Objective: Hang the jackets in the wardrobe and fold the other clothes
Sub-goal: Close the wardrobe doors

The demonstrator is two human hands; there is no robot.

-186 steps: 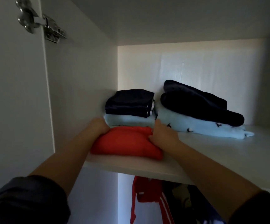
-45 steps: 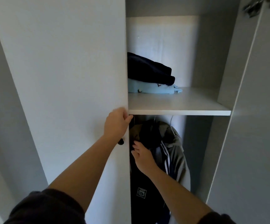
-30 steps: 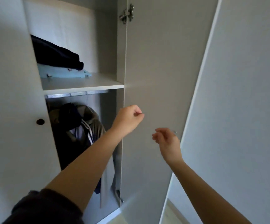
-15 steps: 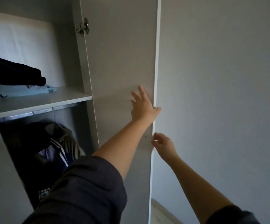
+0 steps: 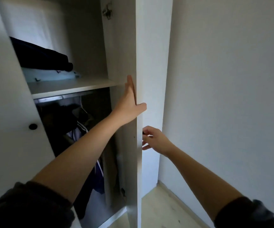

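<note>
Though open, white wardrobe, wooden floor

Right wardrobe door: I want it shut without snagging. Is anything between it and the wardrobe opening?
Only the left hand, lying flat on the inner face of the door, thumb round its edge. The hanging jackets and folded clothes seem to sit inside the frame.

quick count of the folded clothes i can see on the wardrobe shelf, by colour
dark navy folded garment: 1
light blue folded garment: 1
total: 2
The left door hides the rest of the shelf.
</note>
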